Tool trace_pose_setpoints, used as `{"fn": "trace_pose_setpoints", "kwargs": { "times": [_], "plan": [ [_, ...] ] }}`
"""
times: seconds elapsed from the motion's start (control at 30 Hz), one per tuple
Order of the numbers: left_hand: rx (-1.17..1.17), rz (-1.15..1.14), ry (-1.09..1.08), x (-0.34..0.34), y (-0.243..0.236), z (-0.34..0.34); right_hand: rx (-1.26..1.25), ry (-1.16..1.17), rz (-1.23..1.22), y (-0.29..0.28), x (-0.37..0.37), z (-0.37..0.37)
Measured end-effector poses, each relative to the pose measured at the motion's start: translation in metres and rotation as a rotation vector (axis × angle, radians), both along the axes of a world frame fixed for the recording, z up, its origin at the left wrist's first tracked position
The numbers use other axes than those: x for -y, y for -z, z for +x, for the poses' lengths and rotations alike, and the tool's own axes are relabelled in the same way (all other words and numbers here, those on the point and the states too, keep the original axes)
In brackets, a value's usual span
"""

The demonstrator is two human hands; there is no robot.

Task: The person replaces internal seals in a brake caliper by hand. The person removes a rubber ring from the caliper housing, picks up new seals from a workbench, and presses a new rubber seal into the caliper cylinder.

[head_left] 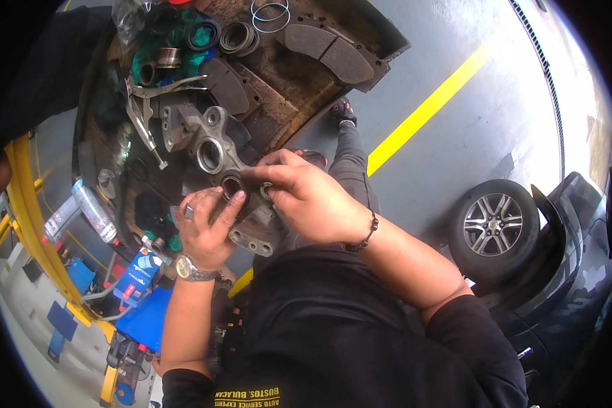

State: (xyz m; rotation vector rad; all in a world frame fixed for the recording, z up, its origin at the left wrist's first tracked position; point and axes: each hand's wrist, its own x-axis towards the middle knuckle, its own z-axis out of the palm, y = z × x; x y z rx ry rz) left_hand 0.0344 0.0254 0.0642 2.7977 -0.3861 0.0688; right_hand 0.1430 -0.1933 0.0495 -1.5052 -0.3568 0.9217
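Caliper point(235, 160) sits right under the fingers of both hands, its nearer bore point(231, 181) between the two sets of fingertips, its farther bore point(211, 155) just beyond them. The left hand point(207, 234) has its thumb tip at the nearer bore's rim, slightly parted from the bent fingers; whether they grip, I cannot tell. The right hand point(313, 200) stretches one fingertip to that bore's right edge, its other fingers bent; any hold there is hidden. Pliers point(143, 115) lie beyond the left fingers, brake pads point(319, 49) farther off.
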Motion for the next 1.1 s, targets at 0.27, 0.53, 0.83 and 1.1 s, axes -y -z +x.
{"fn": "trace_pose_setpoints", "kwargs": {
  "times": [0.27,0.53,0.83,1.1],
  "plan": [
    [-0.058,0.04,0.013,0.003,-0.006,0.005,-0.127,0.177,-0.081,-0.001,0.01,-0.004],
    [-0.175,-0.295,-0.385,0.025,-0.021,0.012,0.273,0.033,-0.399,-0.011,0.003,0.008],
    [-0.603,-1.377,-1.269,0.044,-0.019,0.018,0.211,-0.482,-0.586,-0.026,-0.027,0.067],
    [-0.545,-1.591,-1.296,0.05,-0.004,0.014,0.07,-0.472,-0.617,-0.018,-0.039,0.069]
  ]
}}
